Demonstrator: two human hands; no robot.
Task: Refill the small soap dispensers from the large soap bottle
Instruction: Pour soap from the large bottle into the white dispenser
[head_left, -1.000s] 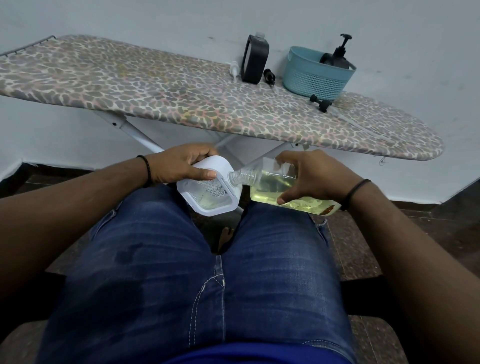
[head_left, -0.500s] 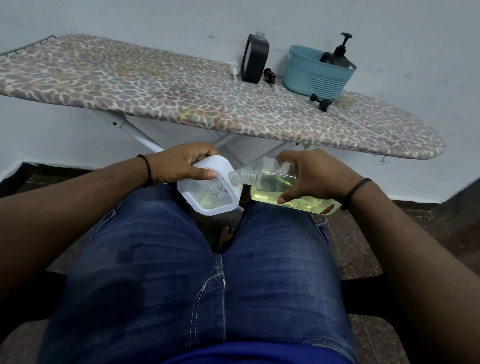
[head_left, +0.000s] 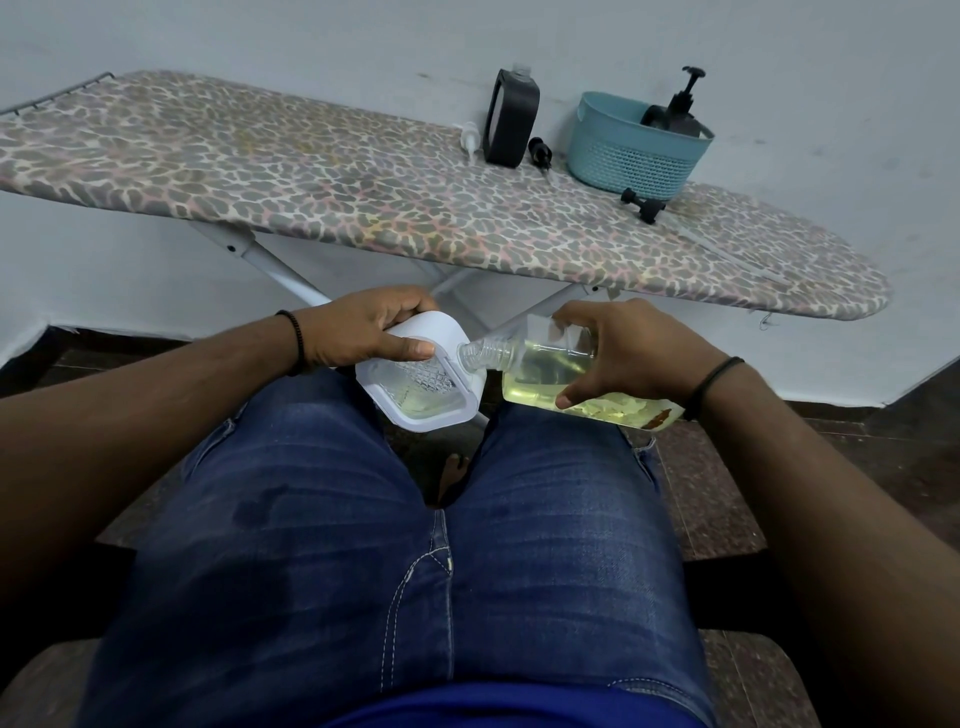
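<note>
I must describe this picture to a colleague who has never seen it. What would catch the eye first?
At the centre, above the knees, the right hand tips a clear bottle of yellow soap sideways, its neck at the white container gripped by the left hand. Behind stretches the leopard-print ironing board, bearing a blue basket and a black bottle.

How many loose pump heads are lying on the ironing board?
3: white pump head left of the black bottle, black one right of it, another black before the teal basket.
</note>
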